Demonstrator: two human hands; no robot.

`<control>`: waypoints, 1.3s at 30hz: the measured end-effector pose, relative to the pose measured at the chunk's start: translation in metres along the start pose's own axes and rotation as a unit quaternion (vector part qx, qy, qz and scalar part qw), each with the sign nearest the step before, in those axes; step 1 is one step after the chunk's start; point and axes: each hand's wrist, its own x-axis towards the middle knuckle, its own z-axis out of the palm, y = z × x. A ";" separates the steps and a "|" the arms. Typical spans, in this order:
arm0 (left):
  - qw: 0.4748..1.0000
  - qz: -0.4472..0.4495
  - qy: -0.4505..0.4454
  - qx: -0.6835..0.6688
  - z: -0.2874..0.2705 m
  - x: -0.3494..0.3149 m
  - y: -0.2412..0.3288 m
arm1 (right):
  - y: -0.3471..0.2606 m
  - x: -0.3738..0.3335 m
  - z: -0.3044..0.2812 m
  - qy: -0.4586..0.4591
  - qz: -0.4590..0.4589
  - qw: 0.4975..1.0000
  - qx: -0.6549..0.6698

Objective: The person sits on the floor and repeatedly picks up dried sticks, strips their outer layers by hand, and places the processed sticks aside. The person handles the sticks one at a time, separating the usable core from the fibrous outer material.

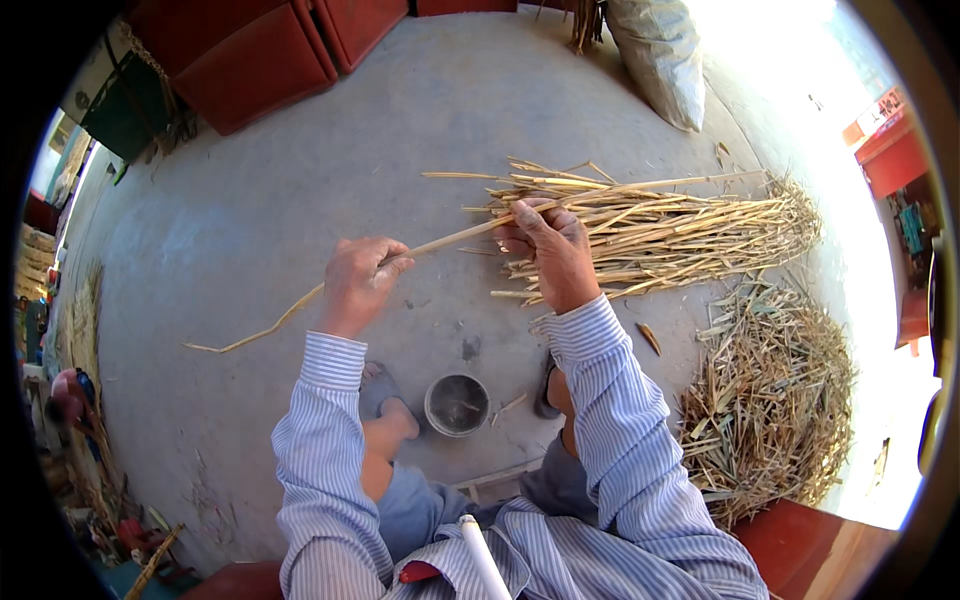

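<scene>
A long dry straw-coloured stalk (455, 238) stretches between my two hands. My left hand (362, 285) is closed round it, and its thin, bent end sticks out to the left. Further right, my right hand (552, 250) pinches the same stalk between thumb and fingers. Behind and beside the right hand lies a large bundle of dry stalks (690, 228) on the floor, its bushy ends pointing right. Below the hands, between my feet, stands a small round grey pot (457, 406); what is inside it is hard to make out.
A heap of chopped straw and husks (770, 395) lies at the right on the grey concrete floor (220, 290). At the far side are a pale sack (655, 60) and red seats (240, 75). Stalks and assorted clutter line the left edge.
</scene>
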 end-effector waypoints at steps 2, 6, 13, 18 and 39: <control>0.997 -0.026 -0.023 -0.067 0.003 -0.003 -0.009 | 0.000 0.002 -0.006 0.000 -0.001 1.000 -0.002; 0.990 -0.056 -0.072 -0.109 0.014 -0.005 -0.016 | 0.002 -0.003 -0.005 -0.017 -0.023 0.999 -0.033; 0.908 -0.234 -0.012 -0.347 0.011 -0.005 -0.037 | -0.001 -0.003 -0.009 -0.035 -0.064 0.994 -0.078; 0.984 -0.129 0.104 0.071 -0.011 -0.007 -0.063 | 0.002 -0.002 -0.009 -0.063 -0.064 0.993 -0.078; 0.959 -0.097 -0.138 -0.229 0.025 -0.004 -0.011 | 0.017 -0.010 0.018 -0.053 -0.042 0.990 -0.124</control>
